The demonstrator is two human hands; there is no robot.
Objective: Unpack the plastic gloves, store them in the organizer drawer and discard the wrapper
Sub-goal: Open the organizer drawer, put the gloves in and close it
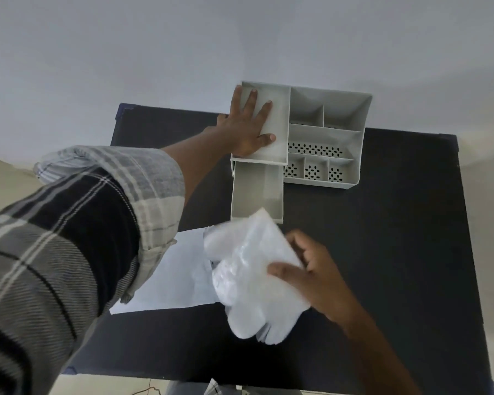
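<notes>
A grey plastic organizer (351, 143) stands at the back of the black table (382, 252). Its drawer (257, 192) is pulled out toward me and holds nothing. My left hand (247, 124) lies flat, fingers spread, on the organizer's top left section above the drawer. My right hand (311, 269) grips a stack of translucent white plastic gloves (248, 280), held just in front of the drawer's front edge, finger ends pointing toward me. The flat white wrapper (171, 277) lies on the table under and left of the gloves.
The organizer's right side has several open compartments with perforated floors (314, 149). A pale wall rises behind the table. My plaid sleeve (77, 238) covers the left front of the view. The table's front edge runs near the bottom.
</notes>
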